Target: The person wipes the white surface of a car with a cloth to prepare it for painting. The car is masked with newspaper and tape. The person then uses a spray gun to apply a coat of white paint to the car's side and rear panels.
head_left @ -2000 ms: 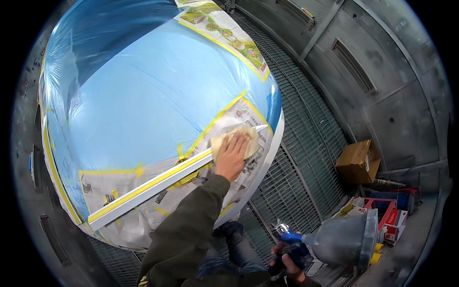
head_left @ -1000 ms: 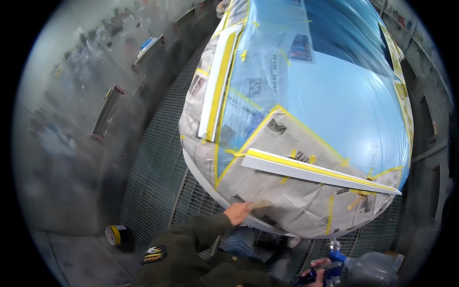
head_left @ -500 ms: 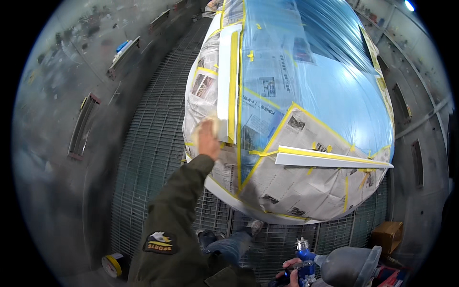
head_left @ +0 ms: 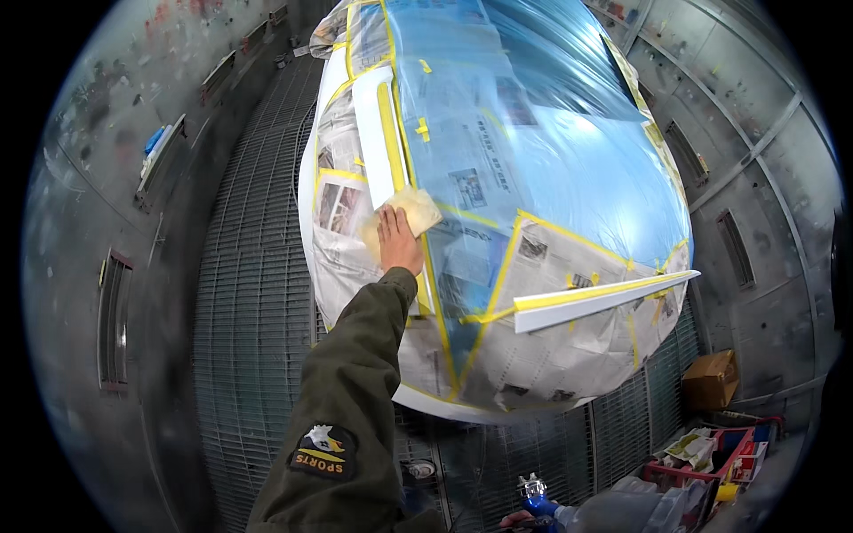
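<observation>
A car (head_left: 551,160) is masked with blue plastic film, newspaper and yellow tape. Two white strips are left bare, one along its left side (head_left: 378,133) and one at the right (head_left: 604,298). My left hand (head_left: 398,242), in an olive sleeve, lies flat on a pale yellow cloth (head_left: 410,210) and presses it against the left white strip. My right hand (head_left: 514,520) shows only partly at the lower edge, holding a blue spray gun (head_left: 535,491) with a translucent cup (head_left: 613,511).
A metal grate floor (head_left: 249,311) surrounds the car. Grey booth walls with vents close in on both sides. A cardboard box (head_left: 709,380) and a red crate (head_left: 724,453) of supplies sit at the lower right.
My left hand has slid the cloth further up the left white strip. The view has shifted right since two seconds ago, when the hand was wiping the other strip.
</observation>
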Demonstrator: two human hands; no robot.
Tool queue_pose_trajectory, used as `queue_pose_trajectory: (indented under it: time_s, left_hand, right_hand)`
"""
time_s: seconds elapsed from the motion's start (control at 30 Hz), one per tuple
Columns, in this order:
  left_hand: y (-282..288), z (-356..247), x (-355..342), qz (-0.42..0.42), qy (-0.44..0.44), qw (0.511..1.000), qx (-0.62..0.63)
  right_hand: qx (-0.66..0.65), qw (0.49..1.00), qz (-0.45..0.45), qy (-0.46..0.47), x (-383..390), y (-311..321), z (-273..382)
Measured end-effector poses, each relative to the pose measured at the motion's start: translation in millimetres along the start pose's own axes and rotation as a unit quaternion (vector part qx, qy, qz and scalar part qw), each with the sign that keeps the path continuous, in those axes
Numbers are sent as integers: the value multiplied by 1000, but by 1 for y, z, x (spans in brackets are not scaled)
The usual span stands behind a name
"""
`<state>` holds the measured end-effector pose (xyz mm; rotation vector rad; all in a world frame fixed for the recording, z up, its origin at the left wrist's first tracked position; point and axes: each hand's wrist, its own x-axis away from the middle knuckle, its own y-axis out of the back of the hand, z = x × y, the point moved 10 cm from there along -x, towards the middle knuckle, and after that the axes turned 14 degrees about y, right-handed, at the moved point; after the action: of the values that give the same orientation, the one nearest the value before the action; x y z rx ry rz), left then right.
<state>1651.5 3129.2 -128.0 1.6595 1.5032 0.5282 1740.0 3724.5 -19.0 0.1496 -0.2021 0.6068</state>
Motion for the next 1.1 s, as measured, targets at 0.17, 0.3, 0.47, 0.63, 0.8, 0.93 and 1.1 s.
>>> queue_pose_trajectory:
  time_s: [0.17,0.3,0.47,0.63,0.8,0.93,1.1]
  left_hand:
    - [1,-13,-102,0,-10,1000,-4]
    - [-2,-21,-185,-3,16,1000,23]
    - [-1,-19,-296,-26,-4,1000,2]
    - [-18,-25,-393,-42,-105,993,-18]
    - [-34,-39,-478,23,-201,977,-65]
    - [-33,-63,-486,83,-241,960,-117]
    - [-20,-72,-429,70,-271,954,-104]
  right_hand:
    - [130,989,16,74,-63,-89,54]
    - [77,994,41,64,-112,-153,59]
    - [68,997,25,4,-174,-208,68]
    - [69,997,-16,-39,-193,-231,58]
    - [60,993,-64,-82,-186,-233,41]
    - [47,989,-87,-110,-176,-235,27]
    - [28,985,-112,-127,-157,-236,13]
